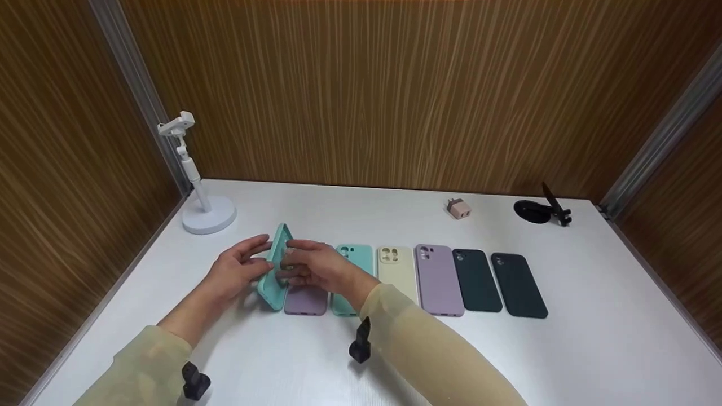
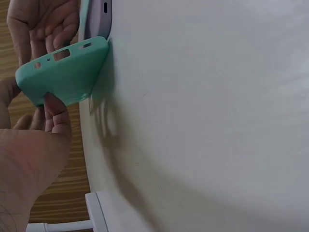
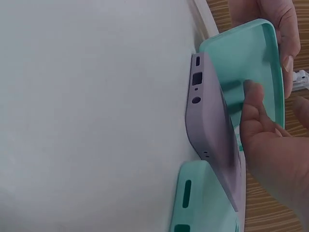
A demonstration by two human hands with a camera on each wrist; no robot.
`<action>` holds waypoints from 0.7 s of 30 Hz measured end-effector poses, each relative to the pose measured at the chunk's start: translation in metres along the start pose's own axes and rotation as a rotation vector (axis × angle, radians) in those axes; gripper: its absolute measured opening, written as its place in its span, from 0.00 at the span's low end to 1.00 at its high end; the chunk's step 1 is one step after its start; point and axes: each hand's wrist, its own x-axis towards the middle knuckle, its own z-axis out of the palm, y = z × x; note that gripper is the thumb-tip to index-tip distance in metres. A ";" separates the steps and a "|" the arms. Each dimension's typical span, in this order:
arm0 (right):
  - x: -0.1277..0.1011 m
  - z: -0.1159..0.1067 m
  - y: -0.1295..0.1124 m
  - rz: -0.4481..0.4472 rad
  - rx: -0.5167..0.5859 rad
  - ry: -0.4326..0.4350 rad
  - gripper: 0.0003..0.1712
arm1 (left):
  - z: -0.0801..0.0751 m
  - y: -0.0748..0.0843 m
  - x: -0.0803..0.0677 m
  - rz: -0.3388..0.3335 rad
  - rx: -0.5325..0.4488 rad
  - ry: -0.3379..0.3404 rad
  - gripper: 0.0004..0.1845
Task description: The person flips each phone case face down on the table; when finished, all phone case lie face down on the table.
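Observation:
A teal phone case (image 1: 273, 282) stands tilted on its side at the left end of a row of cases, its hollow inner face turned to the right. My left hand (image 1: 234, 273) holds it from the outer side; in the left wrist view the thumb (image 2: 57, 110) lies against its back. Reaching in from the right, my right hand (image 1: 324, 268) has its fingers at the inner face. The right wrist view shows a right-hand digit (image 3: 253, 94) against the teal inside. Beneath the right hand lies a purple phone case (image 1: 306, 301), partly hidden.
Rightward, the row continues with another teal case (image 1: 356, 254), a cream case (image 1: 397, 273), a lilac case (image 1: 440, 282) and two dark green cases (image 1: 478, 282). Behind stand a white phone stand (image 1: 208, 215), a pink charger plug (image 1: 459, 209) and a black stand (image 1: 533, 211).

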 end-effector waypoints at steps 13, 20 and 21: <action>-0.003 -0.003 -0.002 -0.011 0.027 0.007 0.32 | 0.007 -0.007 -0.003 -0.064 -0.014 -0.100 0.35; -0.004 -0.003 -0.001 -0.019 0.038 0.053 0.34 | 0.009 -0.012 -0.003 -0.043 -0.036 -0.125 0.34; -0.003 -0.003 -0.001 -0.022 0.037 0.061 0.35 | 0.009 -0.012 -0.003 -0.037 -0.038 -0.131 0.34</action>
